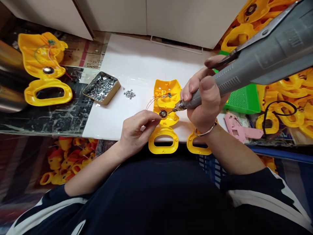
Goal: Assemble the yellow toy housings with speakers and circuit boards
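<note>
My right hand (207, 93) is wrapped round a grey electric screwdriver (232, 76), its bit slanting down to the left. The tip is beside a small round speaker (163, 113) lying in a yellow plastic shell half (168, 85) with an oval handle. My left hand (138, 129) is closed in a pinch, thumb and forefinger at the speaker's left edge. Thin wires link the speaker with a small green circuit board (170, 95) higher in the shell. Another yellow handle (199, 147) shows partly under my right wrist.
Loose screws (129, 93) lie on the white board (132, 55) beside a tin of screws (102, 88). Another wired yellow shell (44, 58) sits at left. A green basket (244, 99), pink glue gun (239, 127) and piled yellow shells (290, 114) are at right.
</note>
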The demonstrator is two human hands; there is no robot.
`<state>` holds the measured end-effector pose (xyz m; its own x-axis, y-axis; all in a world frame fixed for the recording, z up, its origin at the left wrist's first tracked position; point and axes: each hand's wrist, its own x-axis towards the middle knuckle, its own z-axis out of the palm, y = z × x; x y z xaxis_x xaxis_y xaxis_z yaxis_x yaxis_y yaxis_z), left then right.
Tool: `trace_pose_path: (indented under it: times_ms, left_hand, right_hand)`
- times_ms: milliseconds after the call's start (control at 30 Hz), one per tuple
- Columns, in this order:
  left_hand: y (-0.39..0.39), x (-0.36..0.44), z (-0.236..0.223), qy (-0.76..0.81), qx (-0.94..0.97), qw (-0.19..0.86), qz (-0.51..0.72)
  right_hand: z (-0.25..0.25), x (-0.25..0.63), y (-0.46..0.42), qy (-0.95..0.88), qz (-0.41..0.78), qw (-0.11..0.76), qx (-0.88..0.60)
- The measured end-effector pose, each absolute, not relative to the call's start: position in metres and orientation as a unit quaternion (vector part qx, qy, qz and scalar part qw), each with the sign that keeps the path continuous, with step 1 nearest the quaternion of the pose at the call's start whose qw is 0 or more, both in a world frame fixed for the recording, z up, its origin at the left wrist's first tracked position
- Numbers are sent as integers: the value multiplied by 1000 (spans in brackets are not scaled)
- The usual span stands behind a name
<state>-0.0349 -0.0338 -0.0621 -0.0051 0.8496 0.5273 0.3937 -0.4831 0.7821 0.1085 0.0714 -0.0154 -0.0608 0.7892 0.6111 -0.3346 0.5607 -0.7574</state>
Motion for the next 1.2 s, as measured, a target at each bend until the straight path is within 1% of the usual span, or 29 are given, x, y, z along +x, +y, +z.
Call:
trace_pose_path:
  times_ms: [200,367,733,967,1067,1200]
  left_hand:
    - [-33,-33,-63,451,686,203,533]
    - [-31,-33,-64,462,688,207,519]
    - [-30,-32,-63,468,693,214,505]
    - [-25,-30,-73,470,732,132,475]
    - [-25,-28,-76,483,749,101,442]
    - [-26,-29,-77,487,760,89,421]
  right_hand:
    - [-16,109,71,-598,427,644,-211]
    - [-12,110,68,-581,457,633,-231]
    - [-15,106,69,-573,475,647,-167]
    - [5,104,61,-569,435,660,-225]
    - [5,105,61,-590,409,658,-228]
    - [1,107,62,-594,409,648,-244]
